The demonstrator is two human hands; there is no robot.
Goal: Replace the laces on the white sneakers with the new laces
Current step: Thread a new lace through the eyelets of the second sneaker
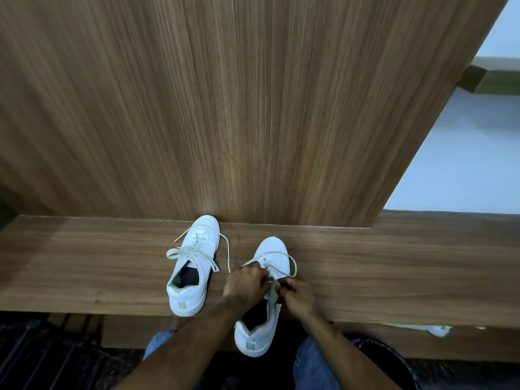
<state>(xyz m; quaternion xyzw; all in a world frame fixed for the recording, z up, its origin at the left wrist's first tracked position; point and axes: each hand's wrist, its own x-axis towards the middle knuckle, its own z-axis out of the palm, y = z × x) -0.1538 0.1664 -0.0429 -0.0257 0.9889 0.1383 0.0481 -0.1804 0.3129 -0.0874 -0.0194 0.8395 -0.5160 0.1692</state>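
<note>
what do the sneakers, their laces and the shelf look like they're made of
Sneakers: smooth white leather or faux leather, faint sheen, stitched panels.
Laces: flat woven fabric, matte, off-white.
Shelf: wood or wood-look laminate, streaky brown grain, satin finish.

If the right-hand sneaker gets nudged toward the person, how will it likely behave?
The right sneaker likely tips off: its heel overhangs the shelf edge. It looks light. Both hands, left hand and right hand, grip its floppy lace.

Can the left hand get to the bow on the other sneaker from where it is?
Probably yes. The left hand pinches the lace on the right white sneaker, so it must release first. The tied bow on the left white sneaker lies close by, nothing between on the wooden shelf.
</note>
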